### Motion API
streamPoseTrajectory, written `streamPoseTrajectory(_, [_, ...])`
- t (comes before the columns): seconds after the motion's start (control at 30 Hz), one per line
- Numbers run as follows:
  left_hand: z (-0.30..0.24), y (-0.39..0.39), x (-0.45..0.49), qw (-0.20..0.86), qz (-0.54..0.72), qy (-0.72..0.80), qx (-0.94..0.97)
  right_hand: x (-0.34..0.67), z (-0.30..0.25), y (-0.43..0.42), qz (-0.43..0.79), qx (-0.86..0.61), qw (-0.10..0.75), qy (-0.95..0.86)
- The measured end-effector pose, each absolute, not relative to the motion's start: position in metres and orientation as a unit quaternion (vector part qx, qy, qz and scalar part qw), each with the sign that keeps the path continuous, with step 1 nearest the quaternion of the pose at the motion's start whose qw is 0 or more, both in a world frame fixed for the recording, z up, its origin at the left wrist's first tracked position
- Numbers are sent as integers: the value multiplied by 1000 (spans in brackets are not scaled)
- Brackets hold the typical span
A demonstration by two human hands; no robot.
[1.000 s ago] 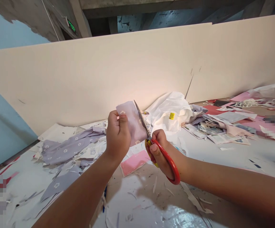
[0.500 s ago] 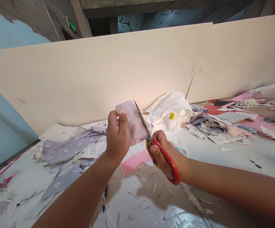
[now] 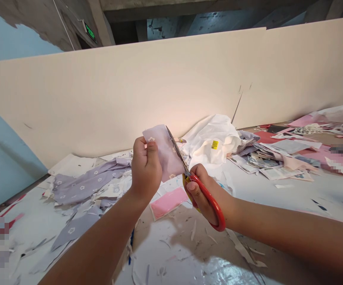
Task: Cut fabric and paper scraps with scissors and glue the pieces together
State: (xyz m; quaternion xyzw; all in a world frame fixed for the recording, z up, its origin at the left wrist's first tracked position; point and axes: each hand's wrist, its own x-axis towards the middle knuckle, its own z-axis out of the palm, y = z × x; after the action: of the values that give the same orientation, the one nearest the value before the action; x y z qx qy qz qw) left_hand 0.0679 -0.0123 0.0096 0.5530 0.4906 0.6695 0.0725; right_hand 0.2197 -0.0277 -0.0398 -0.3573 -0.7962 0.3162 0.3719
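Observation:
Between thumb and fingers, my left hand pinches a small piece of lilac fabric with pale flowers, held upright above the table. My right hand grips scissors with red handles, their thumb and finger loops partly hidden by my fingers. The blades point up and to the left along the fabric's right edge and look nearly closed. Beneath the hands, a pink rectangle with a pale border lies flat on the table.
Lilac flowered scraps are heaped on the left. A white bag with a yellow label leans by the cream partition. Stacked fabric pieces and white cord lie to the right. Thin offcuts litter the white tabletop.
My left hand and the lilac fabric have shifted very slightly left. The scissors stay along the fabric's right edge, almost unmoved.

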Motion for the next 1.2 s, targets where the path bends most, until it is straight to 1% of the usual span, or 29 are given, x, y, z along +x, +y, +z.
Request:
streamPoseTrajectory(0.43, [7,-9,65,101,696,436,561,220,-37,-31,319,-362,375,-791])
streamPoseTrajectory(0.67, [16,-9,62,224,722,318,572,220,-33,-33,300,-380,361,-797])
streamPoseTrajectory(0.8, [18,-9,62,258,720,334,550,220,-32,-33,297,-390,352,-797])
streamPoseTrajectory(0.93, [15,-5,61,228,723,394,519,220,-35,-33,319,-378,363,-789])
streamPoseTrajectory(1.07, [13,-5,58,197,715,427,518,219,-39,-33,361,-301,387,-793])
streamPoseTrajectory(1.2, [15,-6,58,193,705,439,523,219,-40,-33,412,-263,374,-788])
